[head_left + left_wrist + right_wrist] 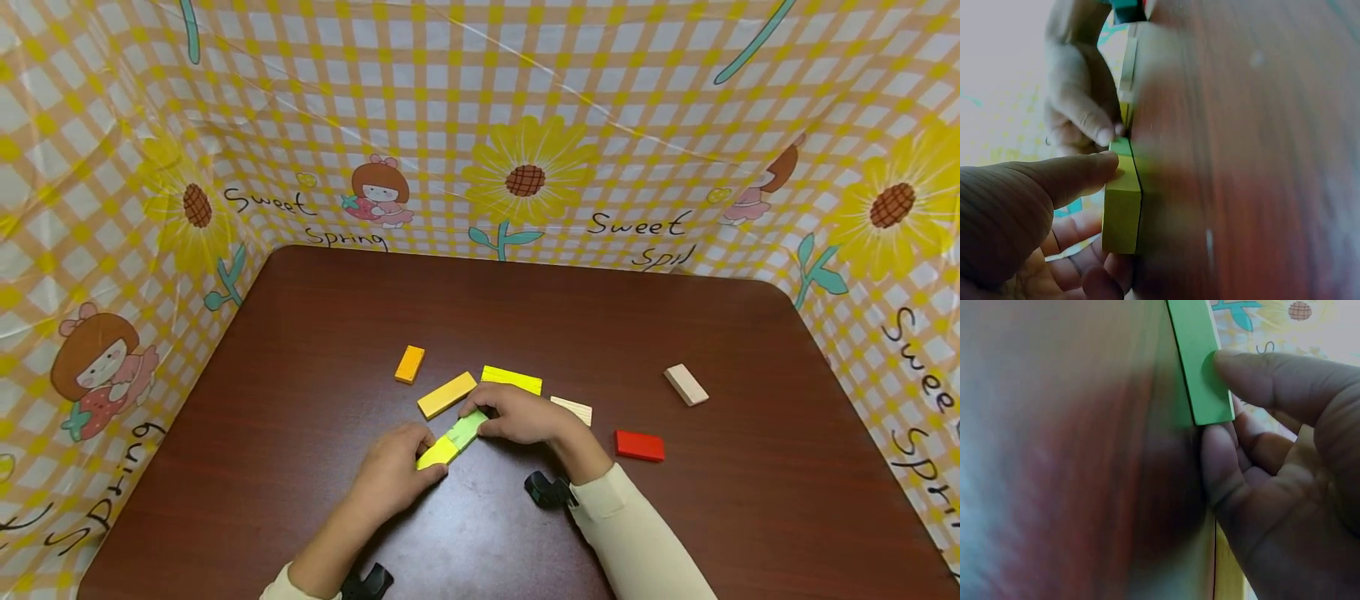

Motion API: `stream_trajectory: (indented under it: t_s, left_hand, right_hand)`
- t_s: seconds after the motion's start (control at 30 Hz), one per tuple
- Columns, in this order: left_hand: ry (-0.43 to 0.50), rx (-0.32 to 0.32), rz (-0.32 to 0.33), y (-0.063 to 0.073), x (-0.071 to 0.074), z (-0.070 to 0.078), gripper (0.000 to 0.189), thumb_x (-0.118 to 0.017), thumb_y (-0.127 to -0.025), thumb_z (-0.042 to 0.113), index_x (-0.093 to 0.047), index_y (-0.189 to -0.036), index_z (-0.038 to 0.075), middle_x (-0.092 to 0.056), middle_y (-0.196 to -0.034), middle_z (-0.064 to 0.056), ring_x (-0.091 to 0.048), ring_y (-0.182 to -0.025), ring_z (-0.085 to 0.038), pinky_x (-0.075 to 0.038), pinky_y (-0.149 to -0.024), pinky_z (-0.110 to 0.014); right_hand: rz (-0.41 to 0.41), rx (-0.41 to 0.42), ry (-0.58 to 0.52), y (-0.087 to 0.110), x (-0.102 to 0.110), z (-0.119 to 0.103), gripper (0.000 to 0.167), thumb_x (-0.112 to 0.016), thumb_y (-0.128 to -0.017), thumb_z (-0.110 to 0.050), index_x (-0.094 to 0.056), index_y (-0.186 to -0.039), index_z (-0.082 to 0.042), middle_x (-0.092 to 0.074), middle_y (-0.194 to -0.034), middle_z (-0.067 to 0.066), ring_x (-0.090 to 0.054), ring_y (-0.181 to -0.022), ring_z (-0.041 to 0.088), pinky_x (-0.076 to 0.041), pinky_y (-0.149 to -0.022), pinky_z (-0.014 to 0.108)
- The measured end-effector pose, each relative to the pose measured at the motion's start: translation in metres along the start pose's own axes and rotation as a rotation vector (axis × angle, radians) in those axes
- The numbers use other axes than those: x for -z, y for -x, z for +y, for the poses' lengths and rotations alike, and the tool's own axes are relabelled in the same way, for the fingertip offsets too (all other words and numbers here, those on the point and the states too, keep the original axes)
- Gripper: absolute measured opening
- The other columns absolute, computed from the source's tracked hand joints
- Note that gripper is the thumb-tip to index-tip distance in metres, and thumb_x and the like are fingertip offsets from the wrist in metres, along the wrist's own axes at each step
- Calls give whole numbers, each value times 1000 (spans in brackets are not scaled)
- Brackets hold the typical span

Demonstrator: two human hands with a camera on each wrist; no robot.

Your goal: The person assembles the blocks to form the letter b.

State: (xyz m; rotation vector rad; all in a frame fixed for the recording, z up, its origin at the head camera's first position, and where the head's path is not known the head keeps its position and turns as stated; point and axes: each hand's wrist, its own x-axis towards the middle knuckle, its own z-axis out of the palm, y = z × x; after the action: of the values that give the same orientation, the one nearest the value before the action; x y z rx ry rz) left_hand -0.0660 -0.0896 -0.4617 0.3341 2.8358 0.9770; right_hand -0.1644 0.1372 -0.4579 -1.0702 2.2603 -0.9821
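Yellow-checked cloth (420, 92) stands behind and on both sides of a dark brown tabletop (337, 317), beyond both grips. Left hand (390, 468): narrow grip, thumb and fingers pinching the yellow block (437, 455) from opposite sides. Right hand (520, 412): narrow grip, thumb and fingers pinching the green block (467, 429) near its outer end. Both blocks lie on the tabletop between the hands, end to end, and appear to touch.

Handling: expect light, stiff, robust pieces, presumably painted wood; smooth faces may slip slightly under the fingertips. Take hold on the long sides, close to the outer ends, keeping fingers off the joint.

Orientation: the two long axes form roughly one line, running obliquely forward and rightward from the left grip to the right grip.

Adjacent parts: amber block (447, 395), just beyond the held pair and roughly parallel to it; bright yellow block (513, 379), just beyond the right grip; red block (640, 446), to the right of that grip.
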Motion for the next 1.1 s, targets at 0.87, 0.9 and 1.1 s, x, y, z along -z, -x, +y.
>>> stream_trajectory:
  t_s: [0.87,0.9,1.1]
  left_hand:
    - [119,117,39,-12,-23,21,38,-85,-78,31,-58,-95,10,-50,-77,3,-47,-65,-13,-38,-56,-28]
    - [129,105,24,-12,-22,19,39,-84,-79,32,-59,-99,10,-51,-79,3,-47,-67,-13,-39,-57,-28]
    - [232,-26,-121,-8,-10,1,51,-87,-77,23,-62,-119,6,-55,-92,2,-52,-77,-11,-47,-67,-25]
  right_hand:
    - [31,5,-142,-12,9,17,22,-63,-92,7,-68,-109,-7,-60,-118,4,-55,-109,21,-47,-91,34]
    - [31,3,-144,-12,9,17,22,-63,-92,6,-68,-109,-7,-60,-118,4,-55,-109,21,-47,-90,34]
    - [34,-24,-128,-10,9,19,24,-63,-93,3,-66,-113,-10,-60,-120,3,-54,-106,20,-47,-88,33]
